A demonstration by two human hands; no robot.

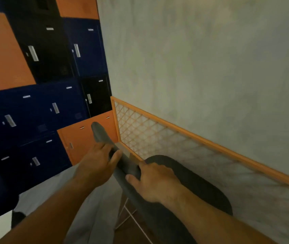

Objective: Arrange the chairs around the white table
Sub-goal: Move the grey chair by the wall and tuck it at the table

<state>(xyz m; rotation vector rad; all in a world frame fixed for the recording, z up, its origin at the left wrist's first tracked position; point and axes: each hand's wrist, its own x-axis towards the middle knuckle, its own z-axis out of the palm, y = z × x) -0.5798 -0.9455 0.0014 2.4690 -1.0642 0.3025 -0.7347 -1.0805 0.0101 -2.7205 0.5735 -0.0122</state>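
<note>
The person is holding a dark grey chair [201, 187] by the top of its back [101, 134]. The left hand [96, 166] is curling over the top edge, a bit farther away. The right hand [156, 184] is gripping the same edge nearer to the person, with its thumb on the near face and its fingers going over the far side. Both hands are wrapping round the chair back, most likely because two hands make a chair easier to lift or drag and steer.

The chair is sitting close to the grey wall [193, 59], just beside an orange frame with a criss-cross panel [149, 132]. Its thin white legs [131, 217] are showing under the back. Orange, blue and black lockers [34, 106] are standing on the left.

The white table is not showing clearly here, so the chair probably needs carrying over to it.
</note>
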